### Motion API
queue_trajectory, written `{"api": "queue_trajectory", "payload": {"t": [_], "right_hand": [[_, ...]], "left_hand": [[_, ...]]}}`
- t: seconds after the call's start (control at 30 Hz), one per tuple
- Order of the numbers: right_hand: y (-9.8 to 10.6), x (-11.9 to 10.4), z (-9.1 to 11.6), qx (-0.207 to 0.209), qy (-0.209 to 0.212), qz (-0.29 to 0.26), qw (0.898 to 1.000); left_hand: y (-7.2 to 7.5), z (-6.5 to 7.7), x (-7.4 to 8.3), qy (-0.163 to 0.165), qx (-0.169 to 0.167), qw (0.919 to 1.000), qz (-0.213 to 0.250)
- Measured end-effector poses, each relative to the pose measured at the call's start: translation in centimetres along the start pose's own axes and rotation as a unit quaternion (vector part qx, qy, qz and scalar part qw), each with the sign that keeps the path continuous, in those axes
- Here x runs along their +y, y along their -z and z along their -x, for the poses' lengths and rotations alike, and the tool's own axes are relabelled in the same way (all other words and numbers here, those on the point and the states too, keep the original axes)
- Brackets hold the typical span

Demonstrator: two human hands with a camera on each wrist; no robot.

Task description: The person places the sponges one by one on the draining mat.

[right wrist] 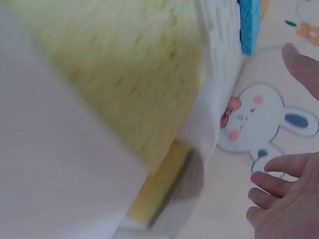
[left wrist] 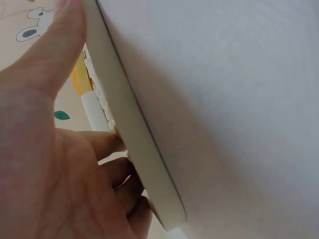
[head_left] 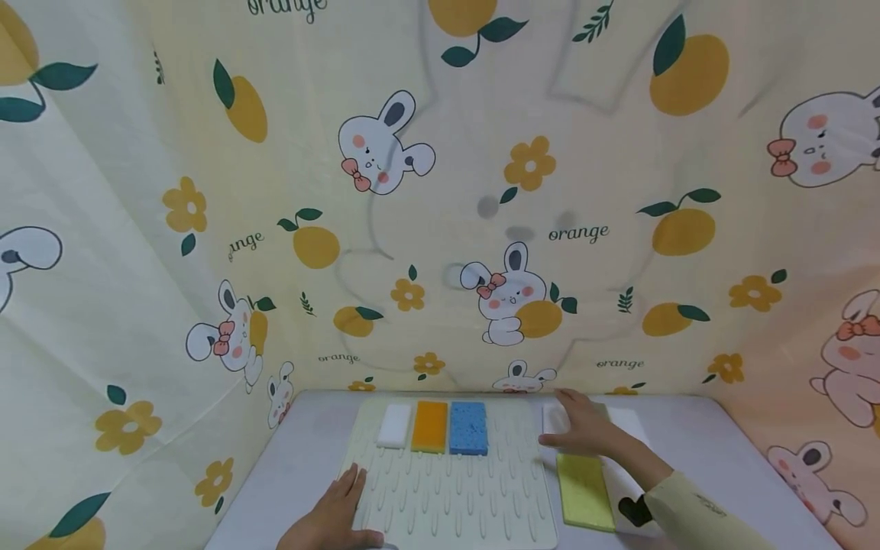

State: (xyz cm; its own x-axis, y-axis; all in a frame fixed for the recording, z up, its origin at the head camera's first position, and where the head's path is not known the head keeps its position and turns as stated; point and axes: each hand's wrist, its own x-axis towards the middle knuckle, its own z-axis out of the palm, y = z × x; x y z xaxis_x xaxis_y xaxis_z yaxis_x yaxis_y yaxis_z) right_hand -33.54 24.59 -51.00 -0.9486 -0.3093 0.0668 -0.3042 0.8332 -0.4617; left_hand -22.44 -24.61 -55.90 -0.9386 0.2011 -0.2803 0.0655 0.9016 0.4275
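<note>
A cream ridged mat (head_left: 457, 496) lies flat on the table. Along its back sit a white sponge (head_left: 394, 426), an orange sponge (head_left: 429, 426) and a blue sponge (head_left: 469, 428), side by side. My left hand (head_left: 328, 510) rests at the mat's left edge, thumb spread away; the left wrist view shows its fingers touching the mat's side wall (left wrist: 132, 124). To the right of the mat, my right hand (head_left: 583, 426) hovers with spread fingers, holding nothing. Below it lie a yellow sponge (head_left: 586, 493) and, in the right wrist view, a yellow sponge with a dark layer (right wrist: 162, 186).
White sheet-like material (head_left: 627, 485) with a black heart lies beside the yellow sponge. A fabric screen (head_left: 440, 305) printed with rabbits and oranges stands behind the table and along both sides. Bare white tabletop (head_left: 289, 458) extends left of the mat.
</note>
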Motion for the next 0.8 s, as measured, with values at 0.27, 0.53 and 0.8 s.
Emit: {"api": "queue_trajectory", "payload": {"t": [0.27,0.53,0.8], "right_hand": [[1.2,2.4,1.1,0.005,-0.010,0.009,1.000],[2.4,5.0,2.8,0.000,-0.012,-0.018,1.000],[3.1,7.8,4.1,-0.001,-0.013,-0.020,1.000]], "left_hand": [[-0.1,-0.2,-0.2,0.004,-0.004,0.9999,-0.014],[-0.1,-0.3,-0.2,0.002,-0.006,0.9999,-0.012],[0.0,-0.2,-0.3,0.002,-0.007,1.0000,-0.006]]}}
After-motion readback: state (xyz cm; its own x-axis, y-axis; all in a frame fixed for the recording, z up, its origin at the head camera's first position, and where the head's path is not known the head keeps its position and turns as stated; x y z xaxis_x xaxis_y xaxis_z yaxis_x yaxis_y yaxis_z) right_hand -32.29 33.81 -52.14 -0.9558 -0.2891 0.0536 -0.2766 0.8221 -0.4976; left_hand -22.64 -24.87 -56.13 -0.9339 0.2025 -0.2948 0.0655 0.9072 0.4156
